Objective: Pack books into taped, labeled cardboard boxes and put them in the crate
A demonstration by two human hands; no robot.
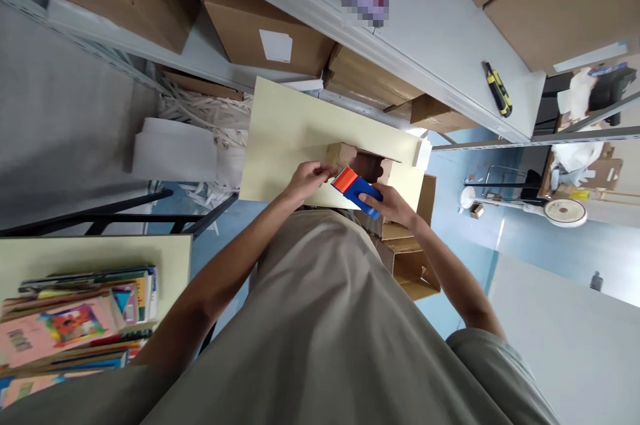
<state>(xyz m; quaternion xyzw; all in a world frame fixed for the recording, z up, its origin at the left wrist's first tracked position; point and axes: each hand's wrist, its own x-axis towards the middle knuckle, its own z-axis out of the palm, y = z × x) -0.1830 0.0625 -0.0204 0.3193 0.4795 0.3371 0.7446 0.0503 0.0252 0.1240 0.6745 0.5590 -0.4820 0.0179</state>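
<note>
My right hand [393,205] grips a blue tape dispenser [367,193] with an orange front part and a jagged edge at its left end. It is held tilted over the near edge of a pale yellow table [285,125]. My left hand [311,181] is just left of the jagged edge, thumb and fingers pinched together. Whatever lies between those fingertips, perhaps clear tape, is too small to make out. Just beyond the dispenser an open cardboard box [341,154] stands on the table, its dark inside partly showing.
A grey shelf [425,25] with a yellow-black box cutter [497,89] crosses above the table. Cardboard boxes [265,31] sit beneath it. More open boxes [415,271] are low on the right. Books [75,325] lie on a side table [173,258] at left.
</note>
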